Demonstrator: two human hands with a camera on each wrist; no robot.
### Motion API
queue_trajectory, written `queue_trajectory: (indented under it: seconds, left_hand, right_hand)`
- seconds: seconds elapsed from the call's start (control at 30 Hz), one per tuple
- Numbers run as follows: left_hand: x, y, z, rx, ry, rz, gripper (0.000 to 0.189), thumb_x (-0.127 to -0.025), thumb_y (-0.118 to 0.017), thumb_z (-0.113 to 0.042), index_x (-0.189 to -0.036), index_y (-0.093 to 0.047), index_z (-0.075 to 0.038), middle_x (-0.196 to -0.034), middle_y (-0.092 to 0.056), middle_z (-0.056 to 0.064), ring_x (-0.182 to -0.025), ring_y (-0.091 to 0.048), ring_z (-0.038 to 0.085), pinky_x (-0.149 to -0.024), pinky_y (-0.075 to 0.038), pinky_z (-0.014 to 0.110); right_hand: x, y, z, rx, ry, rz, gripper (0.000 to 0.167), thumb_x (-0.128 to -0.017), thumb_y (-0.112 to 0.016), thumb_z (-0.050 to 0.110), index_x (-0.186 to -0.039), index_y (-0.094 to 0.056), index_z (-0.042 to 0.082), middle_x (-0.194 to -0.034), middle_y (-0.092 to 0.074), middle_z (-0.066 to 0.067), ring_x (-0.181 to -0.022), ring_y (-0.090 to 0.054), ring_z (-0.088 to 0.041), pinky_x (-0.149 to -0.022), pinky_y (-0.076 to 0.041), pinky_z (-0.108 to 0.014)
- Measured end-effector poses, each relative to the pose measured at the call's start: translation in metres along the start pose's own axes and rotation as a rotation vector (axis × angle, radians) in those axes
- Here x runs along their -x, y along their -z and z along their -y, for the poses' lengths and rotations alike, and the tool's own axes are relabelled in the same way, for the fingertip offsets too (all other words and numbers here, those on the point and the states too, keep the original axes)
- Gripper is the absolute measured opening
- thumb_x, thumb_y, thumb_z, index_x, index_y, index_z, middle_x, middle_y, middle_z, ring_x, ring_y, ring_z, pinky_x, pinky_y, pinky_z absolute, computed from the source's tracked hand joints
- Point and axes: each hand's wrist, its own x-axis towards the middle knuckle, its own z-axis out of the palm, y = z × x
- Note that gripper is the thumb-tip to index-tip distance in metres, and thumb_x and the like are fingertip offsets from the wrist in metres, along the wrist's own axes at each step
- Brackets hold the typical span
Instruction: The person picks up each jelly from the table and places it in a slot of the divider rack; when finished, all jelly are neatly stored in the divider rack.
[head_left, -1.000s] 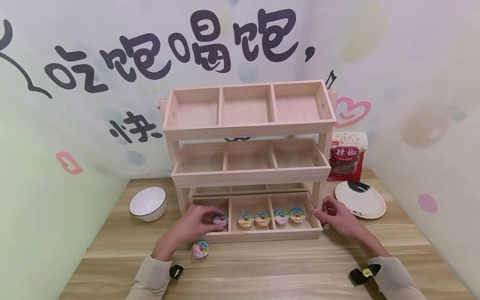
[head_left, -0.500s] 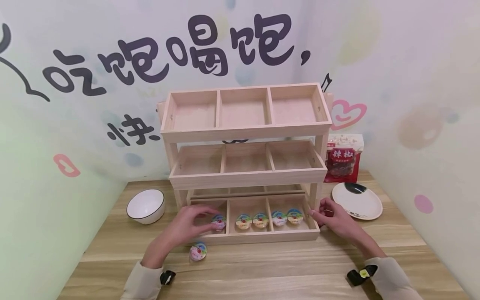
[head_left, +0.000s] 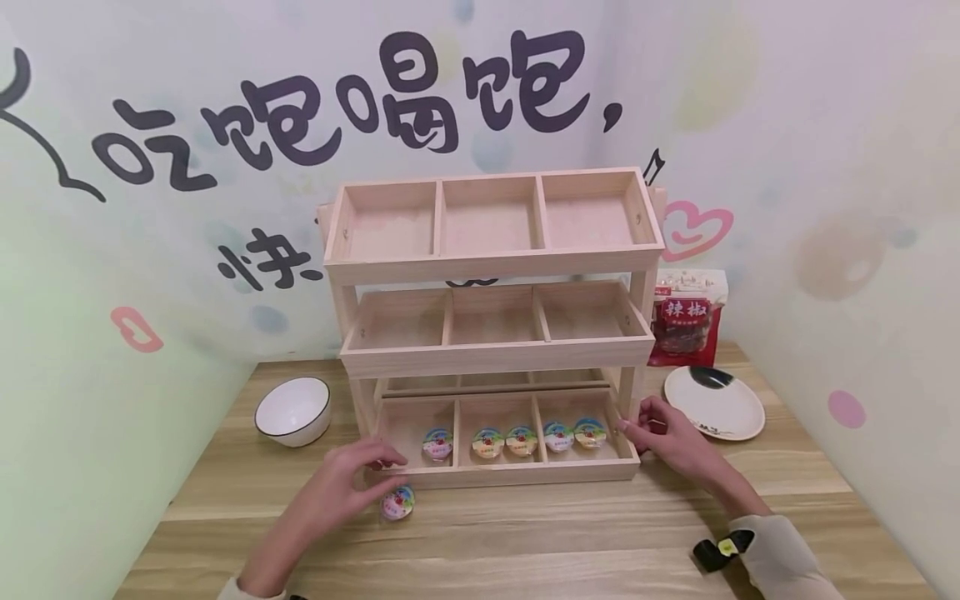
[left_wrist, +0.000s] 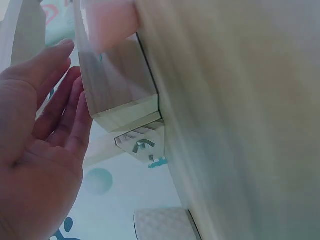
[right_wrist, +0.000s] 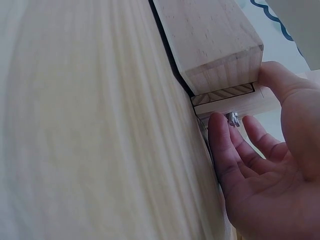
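Observation:
In the head view, my left hand [head_left: 337, 483] hovers at the front left corner of the bottom tray [head_left: 517, 477], holding nothing. Just off its thumb, a small jelly cup [head_left: 397, 502] with a printed lid lies on the table; in the left wrist view that pink cup [left_wrist: 111, 25] shows against the tray front. Another pink-lidded jelly cup [head_left: 437, 444] sits in the tray's left compartment. Two jelly cups [head_left: 488, 442] are in the middle one and two [head_left: 590, 432] in the right one. My right hand [head_left: 675, 433] touches the tray's right end with its thumb, fingers loosely bent.
Above the bottom tray, the wooden rack has a middle tray [head_left: 495, 357] and a top tray [head_left: 495, 265], each split into three compartments. A white bowl [head_left: 292, 411] stands left. At right are an oval plate [head_left: 714, 404] and a red chili bag [head_left: 686, 317].
My left hand has let go of the jelly cup in the left compartment and moved out of the tray, left and toward the front. The right hand stays at the tray's end.

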Motion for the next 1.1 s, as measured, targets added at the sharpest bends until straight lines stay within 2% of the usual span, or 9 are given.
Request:
queue_trajectory:
  seconds: [0.13,0.23,0.37,0.47,0.53,0.67,0.87,1.1]
  left_hand:
    - [0.01,0.003,-0.005,-0.053,-0.056,-0.062,0.031,-0.079,-0.094,-0.005,-0.103,-0.08,-0.018,-0.104,-0.078,-0.007,-0.096,-0.074,0.011,-0.096,-0.053,0.009]
    - [0.015,0.006,-0.008,-0.039,-0.103,-0.078,0.033,-0.076,-0.094,0.0,-0.101,-0.079,-0.015,-0.102,-0.079,-0.004,-0.092,-0.075,0.013,-0.093,-0.055,0.011]
    - [0.02,0.009,-0.013,-0.043,-0.095,-0.04,0.031,-0.078,-0.093,0.0,-0.102,-0.08,-0.016,-0.1,-0.082,-0.006,-0.088,-0.077,0.012,-0.087,-0.058,0.013]
    - [0.024,0.009,-0.017,-0.086,-0.063,-0.018,0.031,-0.078,-0.094,-0.003,-0.104,-0.082,-0.017,-0.103,-0.084,-0.005,-0.093,-0.079,0.011,-0.093,-0.053,0.007]
    - [0.026,0.007,-0.019,-0.1,-0.064,-0.002,0.031,-0.079,-0.094,-0.004,-0.104,-0.083,-0.017,-0.105,-0.085,-0.002,-0.096,-0.08,0.013,-0.096,-0.052,0.006]
    - [0.027,0.004,-0.02,-0.055,-0.067,0.046,0.028,-0.082,-0.094,-0.006,-0.106,-0.082,-0.014,-0.108,-0.084,0.002,-0.098,-0.081,0.015,-0.091,-0.059,0.013]
    - [0.028,0.002,-0.021,0.104,0.022,0.131,0.03,-0.088,-0.09,-0.012,-0.116,-0.078,-0.01,-0.111,-0.079,0.002,-0.094,-0.076,0.011,-0.08,-0.067,0.029]
    - [0.025,0.003,-0.02,0.212,0.137,0.231,0.037,-0.091,-0.089,-0.024,-0.123,-0.076,-0.01,-0.115,-0.075,0.004,-0.096,-0.074,0.008,-0.082,-0.067,0.03]
  right_hand:
    - [0.0,0.0,0.0,0.005,-0.009,-0.001,0.04,-0.106,-0.071,0.037,-0.123,-0.056,0.004,-0.11,-0.062,-0.011,-0.104,-0.062,-0.022,-0.079,-0.053,-0.025]
    - [0.0,0.0,0.001,0.014,-0.019,0.001,0.041,-0.106,-0.071,0.039,-0.123,-0.055,0.005,-0.112,-0.062,-0.012,-0.107,-0.062,-0.024,-0.08,-0.053,-0.025]
    - [0.0,0.0,0.001,0.02,-0.025,0.005,0.043,-0.106,-0.071,0.041,-0.123,-0.055,0.005,-0.115,-0.063,-0.013,-0.11,-0.062,-0.027,-0.082,-0.054,-0.026]
    - [0.0,0.0,0.0,0.019,-0.024,0.005,0.042,-0.106,-0.071,0.041,-0.123,-0.055,0.005,-0.115,-0.063,-0.014,-0.109,-0.062,-0.027,-0.081,-0.053,-0.026]
    - [0.0,0.0,0.0,0.02,-0.024,0.002,0.042,-0.106,-0.071,0.041,-0.122,-0.056,0.005,-0.114,-0.063,-0.013,-0.107,-0.062,-0.025,-0.08,-0.053,-0.025]
    - [0.001,-0.001,-0.001,0.018,-0.022,-0.001,0.041,-0.106,-0.071,0.04,-0.121,-0.056,0.005,-0.112,-0.062,-0.011,-0.105,-0.062,-0.022,-0.079,-0.053,-0.025]
    - [0.001,-0.001,0.0,0.009,-0.014,0.002,0.04,-0.105,-0.071,0.038,-0.121,-0.056,0.005,-0.111,-0.063,-0.011,-0.104,-0.062,-0.021,-0.078,-0.052,-0.025]
    - [0.001,-0.001,0.001,0.0,-0.017,0.006,0.041,-0.105,-0.072,0.038,-0.122,-0.055,0.004,-0.111,-0.063,-0.011,-0.104,-0.062,-0.021,-0.077,-0.052,-0.025]
